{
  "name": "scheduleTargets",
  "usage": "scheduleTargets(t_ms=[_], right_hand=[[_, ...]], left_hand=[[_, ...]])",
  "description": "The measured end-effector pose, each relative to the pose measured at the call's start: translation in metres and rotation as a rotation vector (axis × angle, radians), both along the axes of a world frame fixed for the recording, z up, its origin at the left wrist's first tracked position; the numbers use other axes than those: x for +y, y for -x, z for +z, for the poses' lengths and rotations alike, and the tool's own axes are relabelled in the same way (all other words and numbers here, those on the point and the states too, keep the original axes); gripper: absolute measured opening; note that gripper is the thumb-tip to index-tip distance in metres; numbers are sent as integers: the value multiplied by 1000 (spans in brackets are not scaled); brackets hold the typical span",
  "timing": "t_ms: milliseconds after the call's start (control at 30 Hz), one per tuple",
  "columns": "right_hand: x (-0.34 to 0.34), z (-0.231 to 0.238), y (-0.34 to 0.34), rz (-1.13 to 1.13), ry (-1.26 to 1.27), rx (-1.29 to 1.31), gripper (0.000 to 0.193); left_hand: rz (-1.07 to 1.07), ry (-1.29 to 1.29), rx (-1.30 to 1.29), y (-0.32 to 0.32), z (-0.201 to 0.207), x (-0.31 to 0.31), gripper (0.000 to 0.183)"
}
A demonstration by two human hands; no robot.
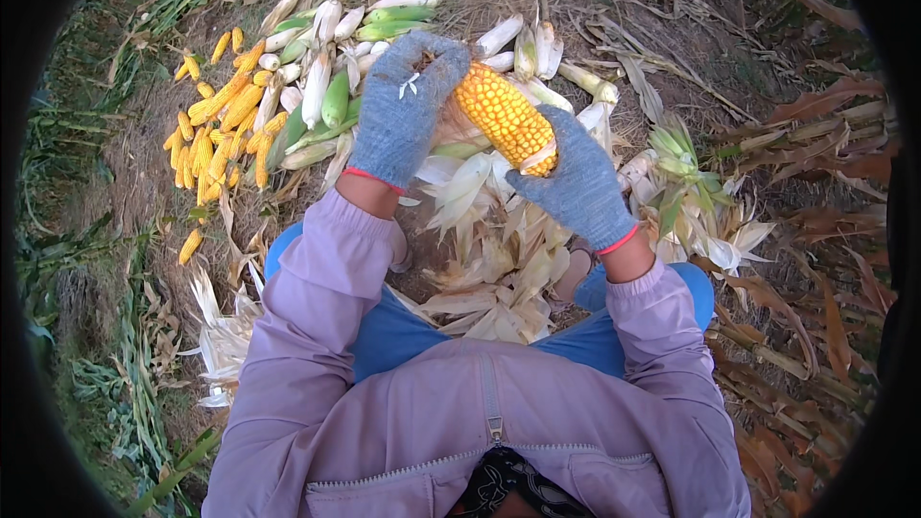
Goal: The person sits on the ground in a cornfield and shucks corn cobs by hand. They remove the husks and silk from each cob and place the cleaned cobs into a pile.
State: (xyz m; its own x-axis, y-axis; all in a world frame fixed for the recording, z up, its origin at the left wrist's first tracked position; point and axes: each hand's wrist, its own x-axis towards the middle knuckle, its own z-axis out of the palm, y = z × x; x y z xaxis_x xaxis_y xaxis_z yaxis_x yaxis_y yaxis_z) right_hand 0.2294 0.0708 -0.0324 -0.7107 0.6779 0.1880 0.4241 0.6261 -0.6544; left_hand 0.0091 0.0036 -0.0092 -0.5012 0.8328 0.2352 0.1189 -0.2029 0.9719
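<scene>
A husked ear of corn (pixel 503 115) with bright yellow kernels is held up between my two gloved hands, tilted down to the right. My left hand (pixel 408 101), in a grey knit glove, is closed around its upper left end, where some brown silk shows. At the lower right end my right hand (pixel 573 177), gloved the same way, grips the base with the thumb underneath. A strip of pale husk clings to the ear near that thumb. Below the ear, loose dry husks (pixel 499 269) lie heaped between my legs.
Husked yellow ears (pixel 206 158) form a pile at the left. Unhusked ears (pixel 321 86), white and green, lie behind my left hand, with more beyond the corn. Another husk heap (pixel 225 336) sits by my left knee. Dry stalks (pixel 806 345) cover the ground at right.
</scene>
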Motion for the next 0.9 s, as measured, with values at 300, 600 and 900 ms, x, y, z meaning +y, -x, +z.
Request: scheduleTargets(t_ms=[300,600,900], right_hand=[[3,5,4,-52,-201,-55,65],[18,12,-4,-167,65,-53,72],[26,32,-9,-219,358,91,72]], left_hand=[[83,-184,874,-11,6,-1,15],[-664,142,661,-39,-1,-15,20],[-722,330,964,-30,-50,-43,37]])
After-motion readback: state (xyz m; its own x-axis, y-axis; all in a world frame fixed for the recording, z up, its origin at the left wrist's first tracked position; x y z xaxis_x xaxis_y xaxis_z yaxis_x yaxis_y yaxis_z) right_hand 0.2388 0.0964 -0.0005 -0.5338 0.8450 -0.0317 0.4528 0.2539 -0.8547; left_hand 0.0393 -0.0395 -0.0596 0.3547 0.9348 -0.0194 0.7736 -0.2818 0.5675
